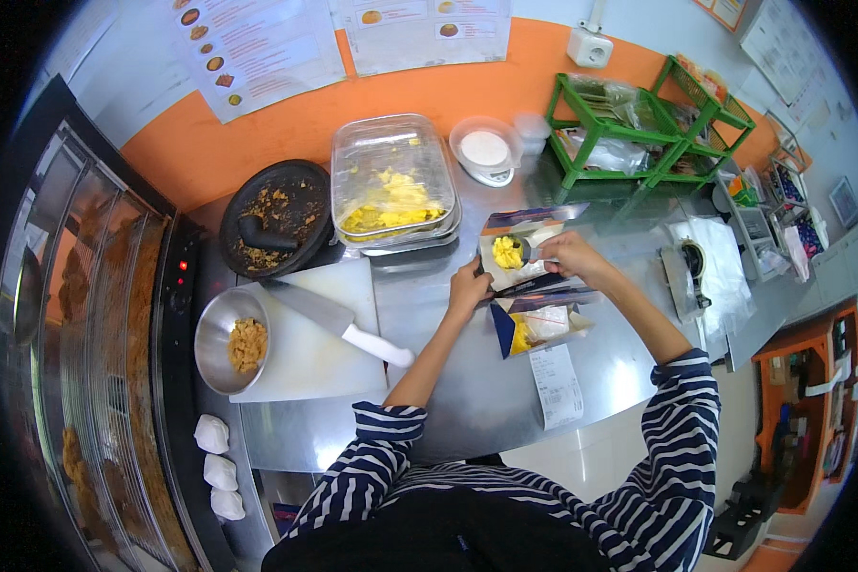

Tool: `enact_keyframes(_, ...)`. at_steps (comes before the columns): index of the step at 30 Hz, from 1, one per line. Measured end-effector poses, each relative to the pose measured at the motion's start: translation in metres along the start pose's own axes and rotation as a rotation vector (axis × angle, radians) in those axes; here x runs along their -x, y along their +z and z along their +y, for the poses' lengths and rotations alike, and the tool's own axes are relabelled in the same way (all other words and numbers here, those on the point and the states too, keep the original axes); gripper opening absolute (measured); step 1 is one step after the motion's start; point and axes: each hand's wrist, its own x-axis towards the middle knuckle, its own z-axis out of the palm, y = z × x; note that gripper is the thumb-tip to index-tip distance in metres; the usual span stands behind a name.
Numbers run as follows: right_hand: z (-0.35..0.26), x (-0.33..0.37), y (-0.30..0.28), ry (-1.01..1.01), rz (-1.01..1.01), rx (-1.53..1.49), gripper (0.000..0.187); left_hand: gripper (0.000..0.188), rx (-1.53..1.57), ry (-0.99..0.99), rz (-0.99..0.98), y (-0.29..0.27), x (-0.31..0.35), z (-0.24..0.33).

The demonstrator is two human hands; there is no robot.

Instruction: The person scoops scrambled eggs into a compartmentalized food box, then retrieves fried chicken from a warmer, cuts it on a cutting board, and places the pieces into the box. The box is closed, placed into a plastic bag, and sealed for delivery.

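My right hand (574, 259) is closed around a spoon (526, 251) whose head is in a portion of yellow scrambled egg (505, 252). The egg lies inside an open takeaway box (511, 278) with dark blue flaps. At that box's left edge, my left hand (469, 290) grips the side, fingers bent over it. Just nearer to me stands a second open box (502, 327), holding yellow food (520, 336) and a white wrapped packet (548, 322). A printed receipt (556, 386) lies on the steel counter in front of it.
A glass dish (391, 133) of egg under clear film stands behind, beside a black pan (290, 191). Left are a knife (324, 313) on a white cutting board (300, 377) and a metal bowl (221, 310). Green baskets (591, 133) and plastic bags (720, 276) are right.
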Motion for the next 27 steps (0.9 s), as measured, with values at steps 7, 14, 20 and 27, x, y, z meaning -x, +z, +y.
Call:
enact_keyframes(7,0.030,-0.017,0.030,-0.606,0.158,1.005,0.015,0.061,0.141,-0.071,-0.122,-0.011,-0.006,-0.005)
enact_keyframes(14,0.048,0.000,0.048,-0.617,0.147,1.259,0.018,0.068,0.317,-0.091,-0.208,-0.015,-0.008,-0.008)
enact_keyframes(20,0.067,0.000,0.056,-0.701,0.251,1.149,0.022,0.069,0.317,-0.078,-0.204,-0.014,-0.008,-0.007)
enact_keyframes(27,0.024,-0.002,0.034,-0.317,0.283,-0.002,0.019,0.062,0.080,0.091,-0.145,-0.009,-0.010,-0.018)
